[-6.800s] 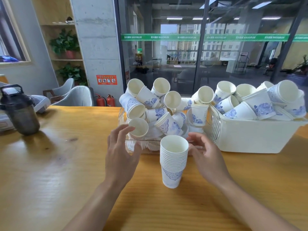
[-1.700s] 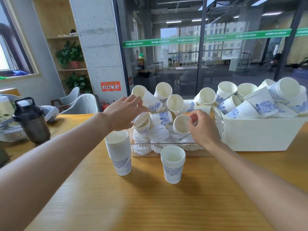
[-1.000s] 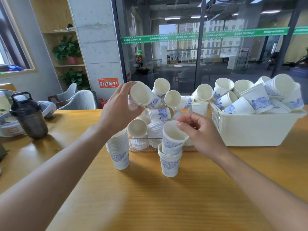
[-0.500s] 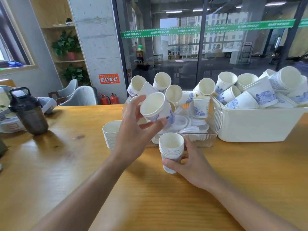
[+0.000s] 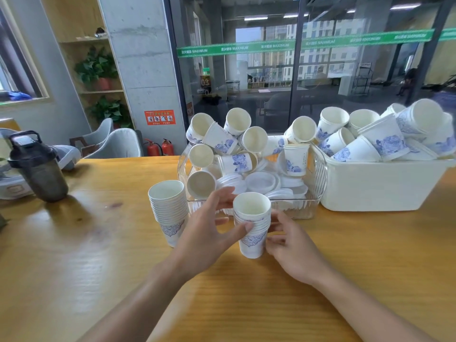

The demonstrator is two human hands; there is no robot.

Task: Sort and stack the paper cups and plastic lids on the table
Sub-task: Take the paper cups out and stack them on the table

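Near stack [image 5: 251, 225]: upright on the table [image 5: 74, 255], nested paper cups, blue print low on the side; it stands just near of the clear bin.
Left hand [image 5: 209, 238]: on the stack's left side, thumb tip touching the rims, fingers spread and reaching past the far-left side; a loose, wide hold rather than a clamp.
Right hand [image 5: 293, 245]: on the stack's right side, fingers curled against the wall of the cups, holding it.
Left stack [image 5: 170, 211]: taller, upright, just left of the left hand, untouched.
Clear bin [image 5: 303, 208]: far of the near stack; flat plastic lids [image 5: 261, 181] lie in its bottom, loose cups [image 5: 222, 141] heaped over its left half, most on their sides, one cup [image 5: 294, 159] upright at the right.
White tub [image 5: 377, 186]: right of the clear bin, touching or nearly so; piled above the rim with tilted cups [image 5: 385, 141].
Shaker bottle [image 5: 37, 166]: dark, lidded, far left on the table, well apart from the stacks.
Background: chairs [image 5: 116, 144] and two red extinguishers [image 5: 160, 147] beyond the table's far edge, glass wall behind.
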